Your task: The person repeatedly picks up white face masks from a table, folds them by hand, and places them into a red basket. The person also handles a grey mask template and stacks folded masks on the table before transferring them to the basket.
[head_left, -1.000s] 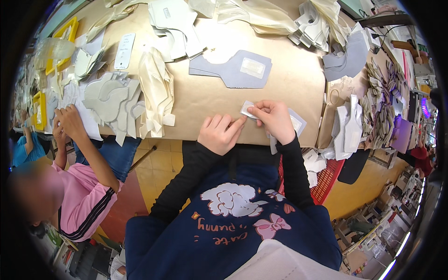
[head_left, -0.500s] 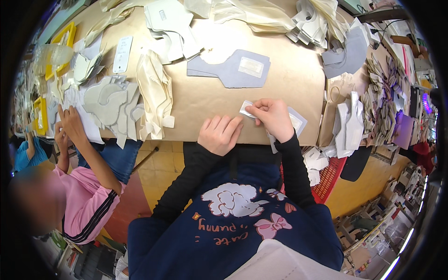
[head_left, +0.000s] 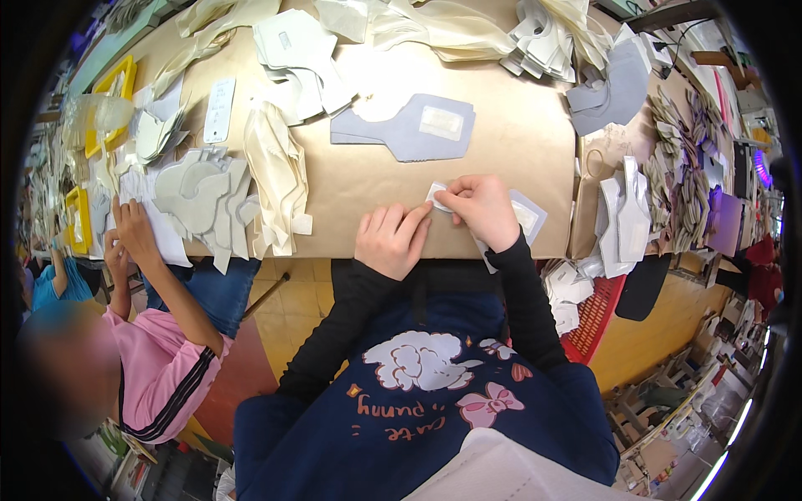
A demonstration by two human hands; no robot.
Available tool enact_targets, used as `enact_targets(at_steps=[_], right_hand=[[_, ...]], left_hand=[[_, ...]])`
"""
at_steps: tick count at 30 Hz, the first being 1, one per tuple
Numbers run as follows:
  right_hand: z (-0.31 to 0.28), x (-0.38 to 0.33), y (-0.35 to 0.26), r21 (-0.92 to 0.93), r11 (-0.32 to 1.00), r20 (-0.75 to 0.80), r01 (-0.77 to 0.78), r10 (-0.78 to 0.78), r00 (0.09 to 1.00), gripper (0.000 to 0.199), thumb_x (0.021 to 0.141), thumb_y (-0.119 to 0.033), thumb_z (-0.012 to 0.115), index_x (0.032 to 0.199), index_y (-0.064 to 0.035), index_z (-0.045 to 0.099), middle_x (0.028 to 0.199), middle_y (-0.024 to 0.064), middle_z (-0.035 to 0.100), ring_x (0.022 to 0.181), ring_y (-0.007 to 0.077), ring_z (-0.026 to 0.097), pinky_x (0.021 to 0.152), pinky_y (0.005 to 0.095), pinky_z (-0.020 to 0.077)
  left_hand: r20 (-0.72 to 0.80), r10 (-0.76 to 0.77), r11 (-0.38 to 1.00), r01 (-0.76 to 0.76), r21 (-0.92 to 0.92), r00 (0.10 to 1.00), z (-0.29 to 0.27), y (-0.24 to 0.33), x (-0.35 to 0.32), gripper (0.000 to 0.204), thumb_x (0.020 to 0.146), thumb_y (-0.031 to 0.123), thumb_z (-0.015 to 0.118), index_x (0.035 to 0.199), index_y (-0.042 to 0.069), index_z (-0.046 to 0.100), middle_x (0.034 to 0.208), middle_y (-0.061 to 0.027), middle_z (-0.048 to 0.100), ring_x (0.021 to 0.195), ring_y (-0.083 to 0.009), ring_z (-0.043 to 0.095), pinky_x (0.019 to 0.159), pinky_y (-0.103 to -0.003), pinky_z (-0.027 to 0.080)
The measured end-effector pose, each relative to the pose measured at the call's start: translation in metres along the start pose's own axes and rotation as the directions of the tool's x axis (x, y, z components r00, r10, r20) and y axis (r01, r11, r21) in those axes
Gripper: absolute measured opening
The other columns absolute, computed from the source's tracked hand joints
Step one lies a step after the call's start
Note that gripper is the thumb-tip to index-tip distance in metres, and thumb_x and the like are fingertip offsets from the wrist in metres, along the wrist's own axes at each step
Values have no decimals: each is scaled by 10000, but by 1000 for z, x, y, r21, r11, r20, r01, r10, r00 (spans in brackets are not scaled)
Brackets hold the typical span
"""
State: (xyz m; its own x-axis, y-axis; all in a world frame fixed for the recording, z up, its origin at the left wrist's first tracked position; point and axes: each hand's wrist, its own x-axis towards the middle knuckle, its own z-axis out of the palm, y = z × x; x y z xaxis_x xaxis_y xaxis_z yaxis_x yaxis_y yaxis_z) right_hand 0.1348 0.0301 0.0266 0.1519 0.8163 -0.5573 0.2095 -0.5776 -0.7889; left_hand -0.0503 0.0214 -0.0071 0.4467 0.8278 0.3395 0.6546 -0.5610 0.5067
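Between thumb and fingers, my right hand (head_left: 483, 210) pinches a small white rectangular patch (head_left: 435, 194) just above the table's near edge. My left hand (head_left: 393, 240) is beside it, fingers bent and drawn together, the index tip right at the patch's lower left edge. Whether anything is between the left fingertips is hidden. Partly covered by my right wrist is a grey cut piece (head_left: 539, 219) with a white patch on it. Farther off, a flat blue-grey shaped piece (head_left: 407, 138) with a pale rectangular patch (head_left: 441, 122) lies on another such piece.
Brown paper covers the table (head_left: 351, 188). Cream fabric strips (head_left: 276, 179), grey cut pieces (head_left: 200, 192) and white pieces (head_left: 296, 63) lie left; blue-grey pieces (head_left: 614, 100) lie right. A co-worker in a pink shirt (head_left: 167, 367) works at left. A red crate (head_left: 595, 317) stands beside my right arm.
The patch in my right hand has turned more upright and shifted slightly left. My left index fingertip has come up to its edge. The whole view has shifted slightly.
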Motion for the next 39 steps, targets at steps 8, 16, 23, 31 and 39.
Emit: enact_targets(at_steps=[8, 16, 23, 31, 39], right_hand=[[2, 2, -4, -227, 973, -35, 35, -44, 998, 340, 862, -287, 722, 744, 32, 720, 548, 118, 629, 501, 176, 622, 519, 329, 473], [-36, -13, -4, -249, 956, 188, 156, -110, 976, 330, 928, -308, 659, 974, 6, 748, 740, 146, 705, 661, 264, 681, 649, 365, 516], [-85, -44, 3, -477, 847, 363, 233, -52, 930, 332, 880, -297, 719, 1049, -11, 741, 834, 188, 690, 790, 333, 654, 753, 393, 507], [-110, -59, 34, -99, 992, 208, 79, -57, 976, 336, 858, -36, 723, 1179, 49, 670, 1000, 76, 697, 946, 151, 643, 868, 289, 491], [-108, -62, 51, -31, 994, 122, 106, -101, 987, 268, 875, -54, 702, 1124, 44, 686, 1007, 63, 705, 977, 132, 631, 907, 280, 481]], left_hand=[[103, -70, 994, 61, 87, 992, -3, 7, 4, 421, 880, 190, 722, 1300, 181, 684, 841, -11, 525, 801, -202, 544, 742, -345, 417], [92, -115, 976, 96, 197, 989, 1, 24, 5, 399, 894, 178, 703, 1292, 181, 688, 919, -14, 532, 898, -214, 535, 780, -375, 408], [113, -92, 985, 74, 155, 989, -1, 18, 7, 405, 875, 164, 707, 1279, 171, 678, 933, -19, 524, 932, -218, 518, 846, -386, 404], [69, -147, 988, 143, 56, 987, 4, 14, 7, 347, 888, 179, 706, 1235, 186, 709, 915, -13, 534, 934, -224, 517, 864, -393, 388], [-23, -207, 966, 200, -165, 978, 10, 20, 16, 199, 877, 151, 727, 1071, 137, 765, 934, -27, 615, 904, -233, 550, 867, -384, 413]])
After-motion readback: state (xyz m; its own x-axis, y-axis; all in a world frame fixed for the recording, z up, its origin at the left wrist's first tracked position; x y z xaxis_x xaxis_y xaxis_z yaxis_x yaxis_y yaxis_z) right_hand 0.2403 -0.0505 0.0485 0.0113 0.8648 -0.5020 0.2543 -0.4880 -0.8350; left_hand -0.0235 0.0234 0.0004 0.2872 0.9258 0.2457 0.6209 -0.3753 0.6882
